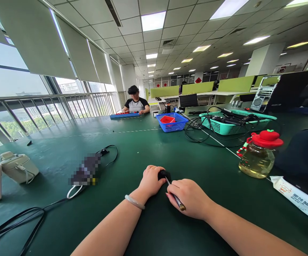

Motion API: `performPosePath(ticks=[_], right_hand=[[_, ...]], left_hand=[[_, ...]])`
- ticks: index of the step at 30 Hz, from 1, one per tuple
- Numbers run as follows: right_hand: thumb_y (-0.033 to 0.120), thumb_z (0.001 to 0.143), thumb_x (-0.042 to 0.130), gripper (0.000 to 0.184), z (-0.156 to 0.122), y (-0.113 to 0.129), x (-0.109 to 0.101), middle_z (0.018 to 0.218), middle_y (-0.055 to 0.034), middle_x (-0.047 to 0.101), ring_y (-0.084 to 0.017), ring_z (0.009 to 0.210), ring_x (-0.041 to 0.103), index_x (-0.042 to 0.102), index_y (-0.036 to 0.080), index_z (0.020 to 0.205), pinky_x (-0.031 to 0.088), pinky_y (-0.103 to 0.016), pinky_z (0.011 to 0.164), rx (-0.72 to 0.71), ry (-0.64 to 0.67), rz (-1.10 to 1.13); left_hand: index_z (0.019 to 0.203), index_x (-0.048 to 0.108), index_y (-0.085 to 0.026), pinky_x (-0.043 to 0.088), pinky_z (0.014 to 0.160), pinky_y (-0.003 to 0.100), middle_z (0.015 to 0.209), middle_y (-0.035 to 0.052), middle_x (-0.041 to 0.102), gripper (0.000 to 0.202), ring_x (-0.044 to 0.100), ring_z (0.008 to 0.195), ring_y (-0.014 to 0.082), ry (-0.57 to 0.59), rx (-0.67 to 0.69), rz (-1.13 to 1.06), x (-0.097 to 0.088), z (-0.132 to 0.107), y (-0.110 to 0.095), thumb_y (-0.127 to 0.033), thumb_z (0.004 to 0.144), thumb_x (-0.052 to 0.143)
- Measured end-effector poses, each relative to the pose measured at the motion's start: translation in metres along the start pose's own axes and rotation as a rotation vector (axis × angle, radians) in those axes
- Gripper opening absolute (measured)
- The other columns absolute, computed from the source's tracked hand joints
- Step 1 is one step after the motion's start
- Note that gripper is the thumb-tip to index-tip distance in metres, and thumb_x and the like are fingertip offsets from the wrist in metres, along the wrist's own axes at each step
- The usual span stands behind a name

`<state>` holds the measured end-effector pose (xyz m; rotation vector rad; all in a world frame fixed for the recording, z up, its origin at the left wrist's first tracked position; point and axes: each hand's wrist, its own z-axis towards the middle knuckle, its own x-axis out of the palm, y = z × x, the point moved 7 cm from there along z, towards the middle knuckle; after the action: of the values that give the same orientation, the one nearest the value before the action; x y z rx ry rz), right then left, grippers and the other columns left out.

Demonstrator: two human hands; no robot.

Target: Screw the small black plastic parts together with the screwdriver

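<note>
My left hand (151,180) is closed round a small black object (165,174) on the green tabletop, whose exact kind I cannot make out. My right hand (188,197) grips a slim screwdriver (179,204), its thin metal shaft slanting forward and left. The shaft's tip meets the black object or lies just in front of it. My right fingers hide the middle of the tool. A pale bangle (134,202) circles my left wrist.
At left are a beige case (20,167), a blurred-out dark item (86,170) and black cables (33,217). At right stand a red-lidded jar (259,156), a white packet (300,199), a teal basket (220,126) and a blue basket (173,125). A person (136,102) sits opposite.
</note>
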<state>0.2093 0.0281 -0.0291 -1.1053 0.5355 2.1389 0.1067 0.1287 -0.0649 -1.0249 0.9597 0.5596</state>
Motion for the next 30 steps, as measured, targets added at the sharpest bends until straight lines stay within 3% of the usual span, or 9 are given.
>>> performPosePath(ticks=[30], right_hand=[[0.019,0.09,0.047,0.021,-0.0005,0.0003,-0.0008,0.063,0.001,0.057,-0.011,0.053,0.045,0.057,0.019,0.071,0.026,-0.028,0.057,-0.021,-0.022,-0.011]], left_hand=[[0.111,0.067,-0.023,0.038,0.106,0.044,0.114,0.0055,0.069,0.035,0.05,0.121,0.0282,0.0,-0.002,0.0,0.0008,0.0011,0.0011,-0.023,0.076,0.068]])
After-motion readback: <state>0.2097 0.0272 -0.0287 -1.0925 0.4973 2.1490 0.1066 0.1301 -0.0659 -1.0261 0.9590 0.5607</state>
